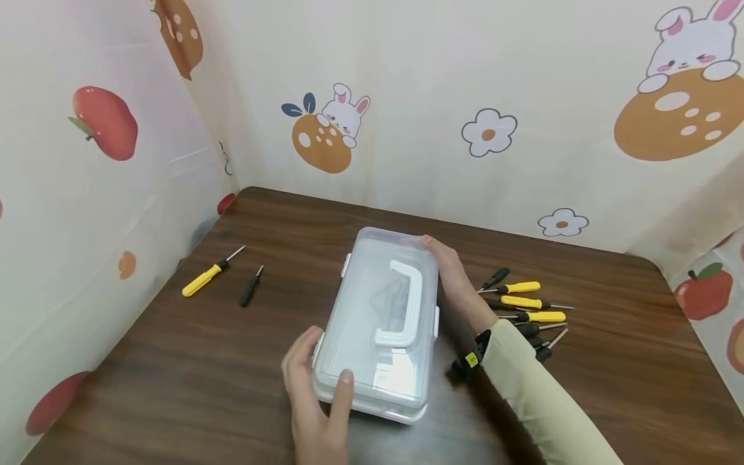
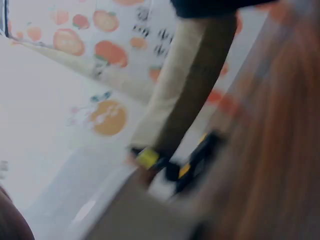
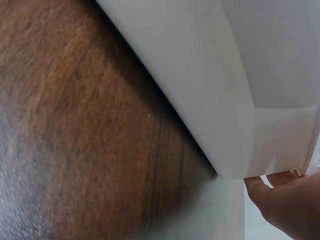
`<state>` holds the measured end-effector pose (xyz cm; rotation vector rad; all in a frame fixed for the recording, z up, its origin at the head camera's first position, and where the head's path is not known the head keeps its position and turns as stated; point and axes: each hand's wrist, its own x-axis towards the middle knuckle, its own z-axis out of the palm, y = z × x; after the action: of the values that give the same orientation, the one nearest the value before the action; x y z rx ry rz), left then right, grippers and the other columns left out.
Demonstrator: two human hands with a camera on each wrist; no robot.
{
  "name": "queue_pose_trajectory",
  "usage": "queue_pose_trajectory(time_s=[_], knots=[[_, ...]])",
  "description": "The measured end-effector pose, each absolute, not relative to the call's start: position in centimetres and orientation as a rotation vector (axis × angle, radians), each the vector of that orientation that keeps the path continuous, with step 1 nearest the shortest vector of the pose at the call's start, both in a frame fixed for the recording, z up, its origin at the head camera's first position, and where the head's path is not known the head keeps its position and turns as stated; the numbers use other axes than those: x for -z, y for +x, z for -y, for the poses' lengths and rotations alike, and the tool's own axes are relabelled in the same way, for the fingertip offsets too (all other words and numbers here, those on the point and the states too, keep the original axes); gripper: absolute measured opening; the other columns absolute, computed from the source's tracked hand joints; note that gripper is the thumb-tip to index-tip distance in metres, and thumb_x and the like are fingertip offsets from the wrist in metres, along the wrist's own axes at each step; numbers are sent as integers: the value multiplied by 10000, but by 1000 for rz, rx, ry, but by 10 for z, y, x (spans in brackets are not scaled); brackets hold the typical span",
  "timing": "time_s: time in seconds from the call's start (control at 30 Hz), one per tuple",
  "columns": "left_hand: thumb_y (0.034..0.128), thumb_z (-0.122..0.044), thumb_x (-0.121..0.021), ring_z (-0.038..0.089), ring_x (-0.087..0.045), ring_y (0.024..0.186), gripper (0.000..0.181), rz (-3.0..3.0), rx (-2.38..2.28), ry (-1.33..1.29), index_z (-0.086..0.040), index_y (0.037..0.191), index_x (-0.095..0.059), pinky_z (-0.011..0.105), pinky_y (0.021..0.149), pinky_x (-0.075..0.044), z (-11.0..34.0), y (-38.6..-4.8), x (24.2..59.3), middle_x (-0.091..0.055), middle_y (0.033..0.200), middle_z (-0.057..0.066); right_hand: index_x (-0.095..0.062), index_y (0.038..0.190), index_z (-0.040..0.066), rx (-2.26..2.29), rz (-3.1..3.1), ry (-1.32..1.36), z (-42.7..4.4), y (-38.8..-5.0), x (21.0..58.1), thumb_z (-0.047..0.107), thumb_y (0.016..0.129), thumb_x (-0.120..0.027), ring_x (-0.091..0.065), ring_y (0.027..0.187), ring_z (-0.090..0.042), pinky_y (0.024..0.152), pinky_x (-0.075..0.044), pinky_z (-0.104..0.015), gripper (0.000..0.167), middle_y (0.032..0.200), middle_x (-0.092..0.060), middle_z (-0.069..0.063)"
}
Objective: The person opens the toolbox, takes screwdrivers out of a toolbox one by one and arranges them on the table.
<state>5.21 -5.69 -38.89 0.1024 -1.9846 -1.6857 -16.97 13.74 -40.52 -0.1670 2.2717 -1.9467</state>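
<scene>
A translucent plastic toolbox point(image 1: 360, 303) with a white folding handle point(image 1: 414, 303) lies on the table, its lid down. My left hand point(image 1: 316, 403) holds its near left corner, the thumb at the near end and the fingers along the left side. At the far right corner my right hand point(image 1: 456, 278) grips the box, its fingers partly hidden behind it. The right wrist view shows the white box wall point(image 3: 200, 75) close up, with fingers of the right hand point(image 3: 290, 205) bent round its end. The left wrist view is blurred.
Several yellow and black screwdrivers point(image 1: 523, 302) lie in a pile right of the box, beside my right forearm. A yellow screwdriver point(image 1: 203, 279) and a small black one point(image 1: 250, 290) lie at the left. A printed curtain point(image 1: 418, 129) hangs behind the table point(image 1: 290, 219).
</scene>
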Motion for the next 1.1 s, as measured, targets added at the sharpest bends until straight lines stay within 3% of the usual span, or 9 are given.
queue_pose_trajectory(time_s=[0.03, 0.2, 0.27, 0.33, 0.43, 0.5, 0.73, 0.93, 1.1], knots=[[912, 61, -632, 133, -404, 1406, 551, 1909, 1729, 142, -98, 1432, -543, 244, 1158, -258, 53, 50, 392, -447, 1507, 83, -692, 1253, 124, 1951, -2264, -160, -137, -169, 406, 500, 1071, -430, -659, 983, -103, 1003, -473, -329, 493, 1044, -705, 67], [885, 23, -715, 231, -429, 1360, 323, 1814, 1795, 285, -110, 1173, -657, 564, 1105, -238, 40, 36, 398, -499, 1433, 49, -673, 1270, 178, 2009, -2217, -91, -141, -166, 406, 536, 1065, -427, -652, 1011, -135, 951, -518, -324, 480, 1110, -684, 32], [858, 34, -734, 257, -450, 1351, 312, 1824, 1783, 309, -90, 1133, -654, 564, 1111, -240, 43, 29, 399, -524, 1419, 57, -657, 1313, 175, 2017, -2220, -65, -143, -164, 406, 559, 1059, -427, -635, 1044, -147, 962, -509, -330, 514, 1157, -666, 15], [830, 49, -752, 250, -502, 1338, 340, 1855, 1746, 331, -64, 1132, -643, 468, 1159, -275, 51, 18, 400, -569, 1392, 54, -642, 1350, 178, 2018, -2234, -26, -143, -164, 406, 586, 1052, -425, -618, 1070, -158, 983, -489, -345, 550, 1202, -651, -6], [832, 47, -769, 194, -552, 1314, 383, 1898, 1718, 342, -33, 1179, -629, 286, 1158, -327, 73, -4, 400, -639, 1350, 41, -605, 1420, 159, 2025, -2243, 12, -143, -163, 406, 594, 1057, -422, -580, 1148, -177, 1062, -441, -378, 595, 1313, -625, -51], [868, 14, -768, 175, -562, 1302, 393, 1950, 1735, 341, -28, 1227, -612, 261, 1154, -349, 93, -23, 398, -661, 1336, 51, -586, 1455, 139, 2048, -2245, 38, -141, -162, 407, 561, 1067, -439, -550, 1215, -187, 1132, -404, -399, 592, 1403, -605, -83], [1062, -340, -597, 252, -448, 1333, 538, 2361, 1999, 360, -82, 1494, -407, 441, 1162, -362, 162, -111, 377, -459, 1529, 128, -474, 1573, 189, 2067, -2297, 15, -136, -163, 410, 427, 1098, -438, -423, 1417, -206, 1258, -262, -450, 533, 1613, -468, -48], [1111, -444, -428, 301, -483, 1280, 631, 2741, 1892, 175, 2, 1551, -364, 462, 1119, -420, 194, -186, 358, -467, 1476, 217, -351, 1635, 204, 2054, -2346, -118, -123, -168, 412, 403, 1101, -419, -394, 1438, -231, 1236, -283, -475, 574, 1658, -395, -62], [1122, -482, -318, 377, -195, 1593, 763, 2970, 1758, 119, -41, 1669, -20, 537, 1299, -204, 193, -230, 339, -133, 1728, 230, -257, 1665, 211, 2076, -2424, -188, -112, -170, 409, 410, 1104, -399, -354, 1494, -189, 1264, -263, -457, 612, 1681, -354, -42]])
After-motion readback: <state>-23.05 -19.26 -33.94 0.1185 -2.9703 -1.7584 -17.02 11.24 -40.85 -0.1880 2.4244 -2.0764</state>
